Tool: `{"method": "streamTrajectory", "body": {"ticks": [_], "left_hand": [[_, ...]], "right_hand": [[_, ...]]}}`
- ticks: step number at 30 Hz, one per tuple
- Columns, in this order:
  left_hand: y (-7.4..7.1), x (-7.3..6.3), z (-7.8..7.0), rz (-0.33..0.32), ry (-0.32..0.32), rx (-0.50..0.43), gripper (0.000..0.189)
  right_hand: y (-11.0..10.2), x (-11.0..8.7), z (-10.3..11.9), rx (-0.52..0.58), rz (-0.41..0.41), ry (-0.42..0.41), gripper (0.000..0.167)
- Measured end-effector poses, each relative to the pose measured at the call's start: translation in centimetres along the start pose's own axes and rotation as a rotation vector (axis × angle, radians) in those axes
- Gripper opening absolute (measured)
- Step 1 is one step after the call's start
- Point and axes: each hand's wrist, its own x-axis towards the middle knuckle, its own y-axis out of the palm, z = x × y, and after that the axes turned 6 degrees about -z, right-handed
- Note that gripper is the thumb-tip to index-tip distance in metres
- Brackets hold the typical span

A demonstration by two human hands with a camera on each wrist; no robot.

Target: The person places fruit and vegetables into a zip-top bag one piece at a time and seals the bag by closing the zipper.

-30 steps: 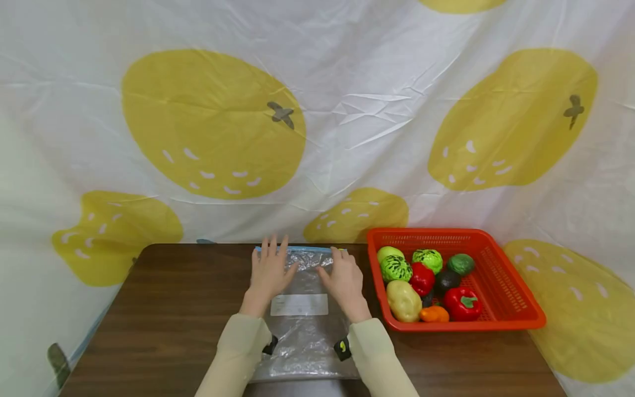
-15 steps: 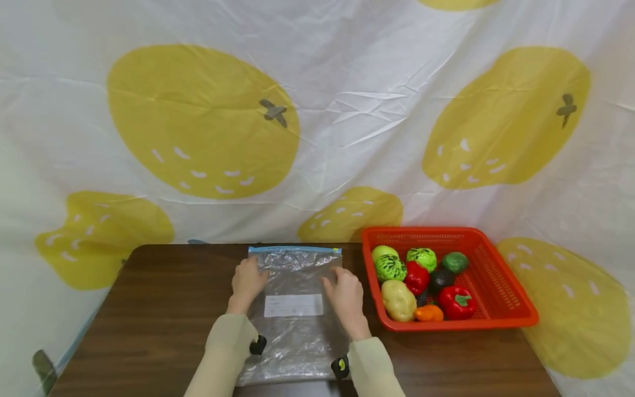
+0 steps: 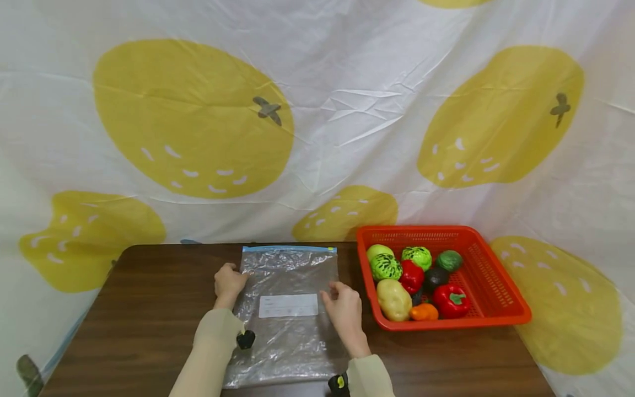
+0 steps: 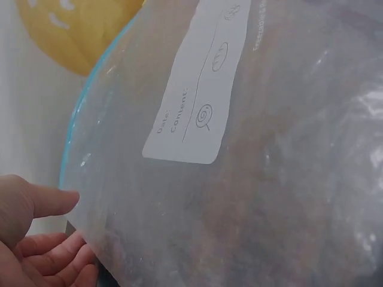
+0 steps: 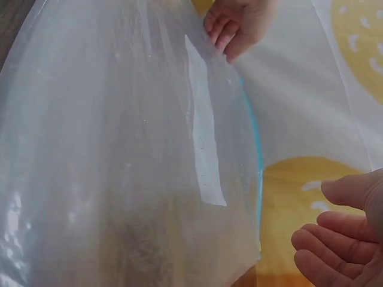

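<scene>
A clear plastic zipper bag lies flat on the brown table, its blue zipper strip toward the wall. A white label is printed on its middle. My left hand is at the bag's upper left edge. In the left wrist view its thumb is apart from the loosely bent fingers, close to the bag's edge. My right hand hovers by the bag's right edge. In the right wrist view its thumb and bent fingers are apart, with nothing between them.
A red plastic basket stands on the right of the table. It holds a potato, a red bell pepper, an orange pepper, an avocado and several other pieces. A lemon-print cloth hangs behind.
Both hands have drawn back from the zipper strip toward the person. The left hand has moved out to the bag's left edge, the right hand down along its right side.
</scene>
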Motion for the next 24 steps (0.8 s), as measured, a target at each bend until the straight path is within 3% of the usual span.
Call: {"method": "streamTrajectory", "body": {"ticks": [6,13,17,24], "left_hand": [[-0.1,-0.1,0.0,-0.035,-0.006,-0.026,0.032],[0.0,0.0,0.1,-0.086,0.038,-0.21,0.022],[-0.6,-0.1,0.0,-0.099,0.107,-0.276,0.019],[-3.0,-0.9,-0.7,-0.134,0.228,-0.278,0.018]], "right_hand": [[0.1,-0.4,-0.2,0.01,0.025,0.04,0.018],[0.3,-0.6,-0.3,0.011,0.022,0.033,0.017],[0.3,-0.4,-0.1,0.022,0.036,0.045,0.017],[0.3,-0.2,0.4,0.062,0.037,0.062,0.015]]}}
